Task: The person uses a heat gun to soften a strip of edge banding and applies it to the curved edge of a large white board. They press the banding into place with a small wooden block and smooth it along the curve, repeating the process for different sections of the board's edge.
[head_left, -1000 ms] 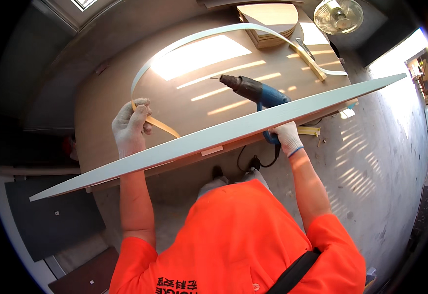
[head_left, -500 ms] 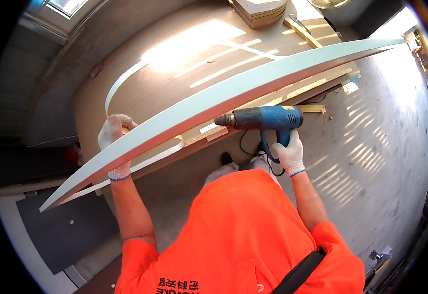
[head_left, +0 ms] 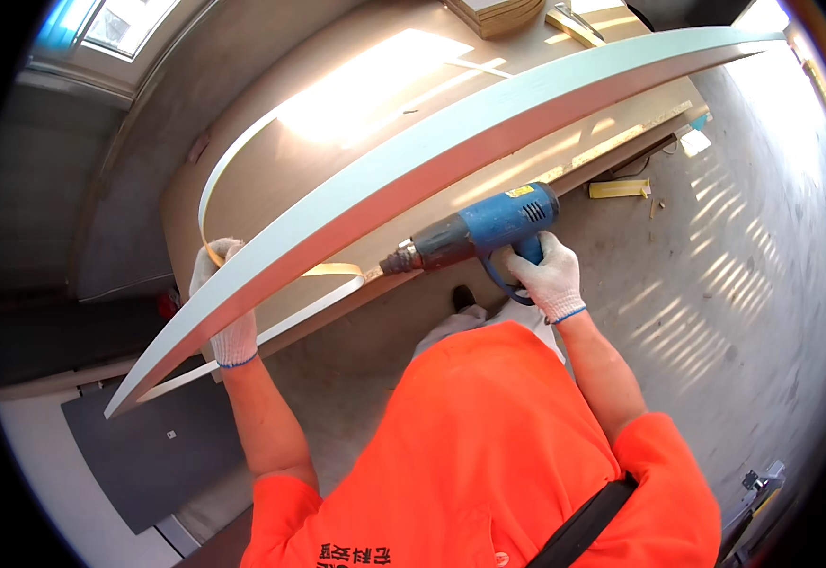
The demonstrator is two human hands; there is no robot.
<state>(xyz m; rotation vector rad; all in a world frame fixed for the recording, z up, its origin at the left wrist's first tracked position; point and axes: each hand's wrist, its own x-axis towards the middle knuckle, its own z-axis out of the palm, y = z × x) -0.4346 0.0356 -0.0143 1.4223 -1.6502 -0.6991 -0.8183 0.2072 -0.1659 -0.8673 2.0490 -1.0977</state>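
A long curved board [head_left: 384, 180], pale on top with a reddish-brown side, arcs across the view from lower left to upper right. My gloved left hand [head_left: 236, 339] is partly hidden beneath its left part, with the fingers closed around a thin, flexible white edge strip [head_left: 206, 201]. This strip loops over the table behind the board and again in front of it. In my gloved right hand [head_left: 555, 279] is a blue heat gun [head_left: 512, 222], gripped by its handle. Its metal nozzle points left, close to the strip's front bend.
Under the board lies a large brown table [head_left: 290, 222]. Stacked curved wooden pieces [head_left: 496, 17] and a hammer-like tool [head_left: 574, 26] lie on its far side. A yellow piece [head_left: 619, 189] is at right. A dark grey panel [head_left: 162, 454] stands at lower left.
The heat gun has tipped so its nozzle sits lower and farther left, nearer the strip's bend. The board's right end appears higher in view. My left hand has shifted slightly against the board.
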